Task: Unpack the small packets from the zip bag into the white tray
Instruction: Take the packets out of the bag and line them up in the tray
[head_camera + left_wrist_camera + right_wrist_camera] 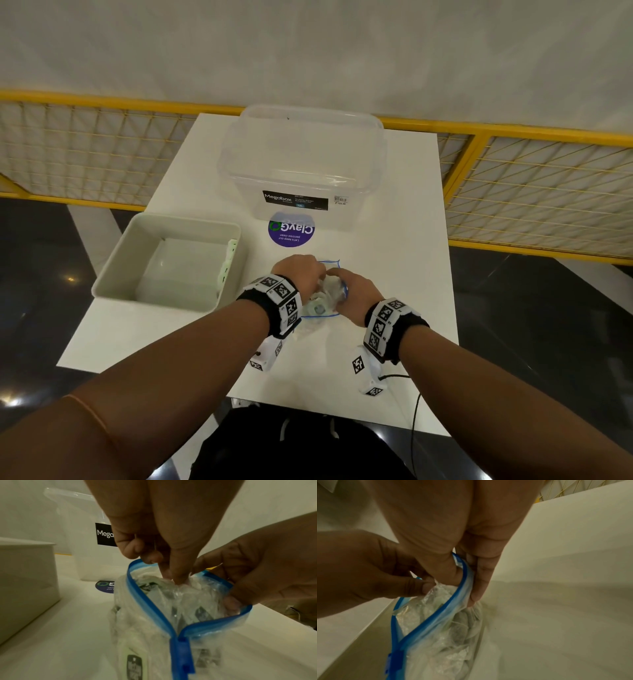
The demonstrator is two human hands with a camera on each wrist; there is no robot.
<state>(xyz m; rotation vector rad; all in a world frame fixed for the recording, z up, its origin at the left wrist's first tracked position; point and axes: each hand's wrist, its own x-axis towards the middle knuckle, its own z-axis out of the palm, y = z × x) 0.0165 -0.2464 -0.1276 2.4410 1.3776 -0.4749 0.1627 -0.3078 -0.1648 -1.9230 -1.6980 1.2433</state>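
Observation:
The clear zip bag point(325, 301) with a blue zip rim point(147, 601) stands on the white table, its mouth spread wide, with several small clear packets point(188, 601) inside. My left hand point(171, 574) reaches into the mouth from above, and its fingertips pinch the crinkled top of one packet point(436, 589). My right hand point(464, 588) pinches the bag's right rim, thumb inside and fingers outside. The white tray point(113, 274) sits to the left of the bag, with a pale packet point(228, 260) against its right inner wall.
A clear Megabox tub point(301, 164) stands behind the bag, with a round purple sticker point(291, 229) on the table in front of it. The tray's side wall point(25, 581) rises close on the left. A yellow mesh railing point(513, 192) runs behind the table.

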